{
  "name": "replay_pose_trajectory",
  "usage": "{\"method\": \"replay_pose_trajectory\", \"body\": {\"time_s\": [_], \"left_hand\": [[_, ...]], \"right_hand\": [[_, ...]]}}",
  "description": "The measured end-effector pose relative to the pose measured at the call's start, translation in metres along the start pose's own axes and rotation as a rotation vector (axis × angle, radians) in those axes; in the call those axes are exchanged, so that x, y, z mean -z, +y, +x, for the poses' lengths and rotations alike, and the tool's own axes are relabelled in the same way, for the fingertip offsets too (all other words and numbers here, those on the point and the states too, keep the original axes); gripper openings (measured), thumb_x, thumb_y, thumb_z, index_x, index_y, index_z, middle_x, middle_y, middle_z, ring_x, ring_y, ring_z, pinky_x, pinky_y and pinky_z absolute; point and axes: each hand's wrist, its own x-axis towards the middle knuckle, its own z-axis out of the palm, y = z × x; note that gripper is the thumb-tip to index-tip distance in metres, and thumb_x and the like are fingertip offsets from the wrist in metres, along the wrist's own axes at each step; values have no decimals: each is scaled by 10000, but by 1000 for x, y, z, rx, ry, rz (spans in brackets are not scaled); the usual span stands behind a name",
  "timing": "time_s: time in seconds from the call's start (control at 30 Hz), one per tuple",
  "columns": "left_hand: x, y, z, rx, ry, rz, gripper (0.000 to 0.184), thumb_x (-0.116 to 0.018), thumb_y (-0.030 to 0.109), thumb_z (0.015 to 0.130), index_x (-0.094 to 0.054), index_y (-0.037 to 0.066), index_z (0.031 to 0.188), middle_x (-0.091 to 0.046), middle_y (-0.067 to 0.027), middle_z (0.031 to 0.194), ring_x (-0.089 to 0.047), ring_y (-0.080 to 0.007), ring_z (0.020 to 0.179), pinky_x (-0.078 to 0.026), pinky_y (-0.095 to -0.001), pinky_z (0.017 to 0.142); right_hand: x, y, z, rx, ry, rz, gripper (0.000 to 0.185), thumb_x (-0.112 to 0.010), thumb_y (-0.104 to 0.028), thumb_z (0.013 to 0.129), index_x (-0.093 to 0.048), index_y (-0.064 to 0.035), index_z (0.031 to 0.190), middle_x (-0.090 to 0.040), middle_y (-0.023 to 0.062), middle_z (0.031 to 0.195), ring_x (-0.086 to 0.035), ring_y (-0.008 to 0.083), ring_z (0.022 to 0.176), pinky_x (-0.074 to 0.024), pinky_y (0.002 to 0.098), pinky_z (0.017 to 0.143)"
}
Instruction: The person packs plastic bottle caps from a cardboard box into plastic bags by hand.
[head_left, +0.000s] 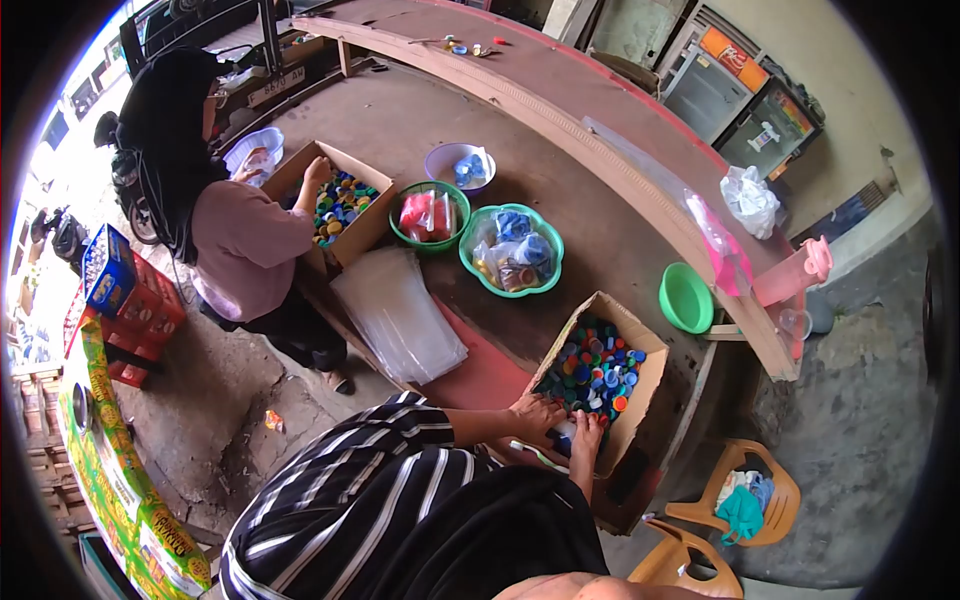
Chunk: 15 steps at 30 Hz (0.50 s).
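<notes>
At the near end of one open cardboard box, one small white-and-blue bundle, too small to make out fully, between two bare hands. Left hand on one side, fingers bent and touching the bundle; closed on it or merely resting against it, cannot tell. Right hand opposite, fingers likewise bent against it; tight or loose, cannot tell. Inside the box, many bottle caps, largely blue, with some red, orange, green and white, too overlapped to count.

Beyond, on one brown table, five bowls in all: one scalloped mint-green bowl and one darker green bowl side by side, both with bagged contents; just behind, one lavender bowl with something blue; one pale bowl farther left; one plain green basin well apart at right. Near the table's edge, one stack of clear plastic sheets, not countable.

Past the stack, a second cardboard box of mixed caps, and one co-worker, one hand in that box, the other by the pale bowl. On the raised ledge, one white plastic bag. At lower right, two orange chairs, one bearing heaped cloth.
</notes>
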Motion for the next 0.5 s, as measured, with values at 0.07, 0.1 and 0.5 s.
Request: {"method": "replay_pose_trajectory", "body": {"time_s": [0.07,0.1,0.5], "left_hand": [[4,-5,7,-45,-8,-51,821,-783,460,646,-507,60,1308,-644,-170,1119,-641,-332,1072,-489,-461,927],[17,-6,13,-21,-65,-82,819,-793,446,640,-508,66,1307,-650,-165,1102,-652,-336,1046,-500,-463,907],[133,-105,-5,79,257,-541,558,-844,405,689,-686,8,1049,-717,-202,935,-715,-301,837,-560,-398,793]], "right_hand": [[-2,-7,-1,-54,53,108,343,-583,-303,1006,-709,15,984,-669,76,922,-576,157,858,-473,312,813],[-4,-10,4,-40,86,140,347,-578,-310,1009,-710,10,985,-667,77,927,-574,156,863,-472,312,812],[-46,-67,16,-26,216,464,529,-432,-500,1041,-524,-43,1291,-644,73,975,-609,134,762,-504,277,742]]}}
